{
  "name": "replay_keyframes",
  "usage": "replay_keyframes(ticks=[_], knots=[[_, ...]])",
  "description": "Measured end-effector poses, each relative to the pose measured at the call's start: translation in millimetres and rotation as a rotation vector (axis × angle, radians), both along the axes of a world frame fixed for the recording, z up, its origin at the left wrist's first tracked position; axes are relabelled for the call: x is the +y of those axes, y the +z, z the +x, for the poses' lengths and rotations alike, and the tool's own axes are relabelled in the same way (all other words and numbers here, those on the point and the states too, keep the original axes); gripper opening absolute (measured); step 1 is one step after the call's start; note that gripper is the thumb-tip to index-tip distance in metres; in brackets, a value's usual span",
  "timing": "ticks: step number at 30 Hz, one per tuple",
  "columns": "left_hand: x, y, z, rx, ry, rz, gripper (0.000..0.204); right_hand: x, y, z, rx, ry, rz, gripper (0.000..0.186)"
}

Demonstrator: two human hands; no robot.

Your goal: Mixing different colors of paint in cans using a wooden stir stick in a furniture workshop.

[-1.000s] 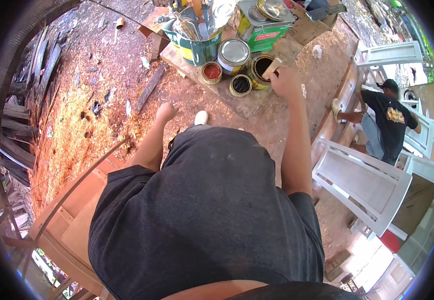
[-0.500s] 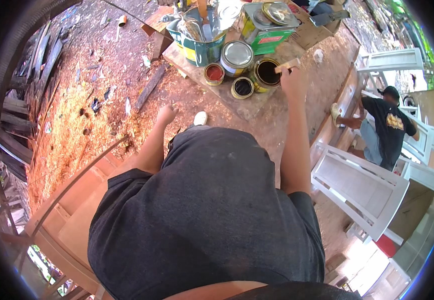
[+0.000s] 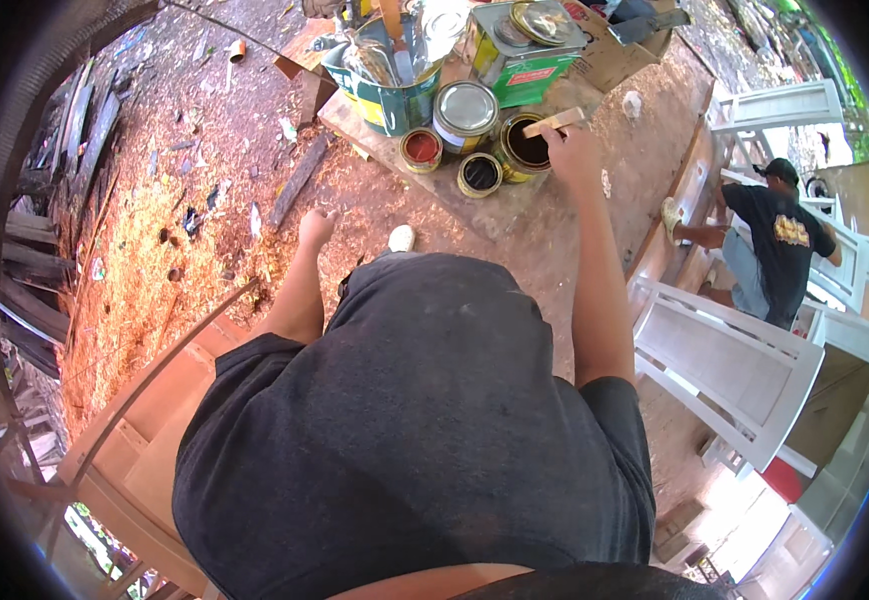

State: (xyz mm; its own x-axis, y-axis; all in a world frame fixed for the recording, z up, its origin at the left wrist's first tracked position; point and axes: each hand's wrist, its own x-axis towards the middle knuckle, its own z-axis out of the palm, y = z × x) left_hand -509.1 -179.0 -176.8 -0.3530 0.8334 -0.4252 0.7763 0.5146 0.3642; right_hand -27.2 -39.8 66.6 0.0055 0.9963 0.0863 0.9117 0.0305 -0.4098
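Note:
My right hand point(image 3: 574, 155) is closed around a pale flat wooden stick point(image 3: 555, 122). The stick lies across the view above an open can of dark liquid point(image 3: 528, 143); whether it touches the rim I cannot tell. Left of that can are a smaller open can with black contents point(image 3: 480, 175), an open can of red-brown paint point(image 3: 422, 149) and a larger lidded can point(image 3: 467, 112). My left hand point(image 3: 317, 227) hangs over the shavings-strewn ground, fingers curled, with nothing visible in it.
Behind the cans stand a cut-open teal container point(image 3: 395, 110) holding tools and a green-and-silver square tin point(image 3: 527, 70). A wooden panelled piece point(image 3: 155, 450) is at my lower left. White chairs point(image 3: 725, 365) and a seated person point(image 3: 780, 240) are on the right.
My right hand has shifted slightly left, bringing the wooden stick over the mouth of the dark can. My left hand has drifted a little left. The view has moved slightly.

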Motion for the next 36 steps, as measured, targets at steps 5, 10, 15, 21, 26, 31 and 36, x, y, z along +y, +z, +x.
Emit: replay_keyframes(ticks=[5, 10, 15, 21, 26, 31, 36], knots=[[-7, -4, -1, 0.040, 0.013, 0.015, 0.045, -7, 8, 1, -0.190, -0.026, -0.009, 0.037], [-7, -11, 1, -0.025, -0.020, -0.060, 0.046, -5, 0, 3, -0.071, -0.068, 0.085, 0.035], [-10, -16, 5, -0.014, -0.021, -0.090, 0.045, -6, 18, -9, -0.037, -0.043, -0.147, 0.034], [-10, -20, 3, -0.037, 0.022, -0.116, 0.046, -6, 26, -10, -0.110, -0.062, -0.069, 0.036], [-10, -22, 3, -0.024, -0.006, -0.153, 0.047, -4, 14, -7, 0.069, -0.077, -0.079, 0.037], [-20, -33, 0, -0.032, 0.000, -0.161, 0.046, -7, 17, -9, 0.142, 0.033, -0.119, 0.035], [-22, -43, -5, 0.012, -0.048, -0.095, 0.046, -3, 15, -5, -0.041, 0.010, -0.016, 0.035]])
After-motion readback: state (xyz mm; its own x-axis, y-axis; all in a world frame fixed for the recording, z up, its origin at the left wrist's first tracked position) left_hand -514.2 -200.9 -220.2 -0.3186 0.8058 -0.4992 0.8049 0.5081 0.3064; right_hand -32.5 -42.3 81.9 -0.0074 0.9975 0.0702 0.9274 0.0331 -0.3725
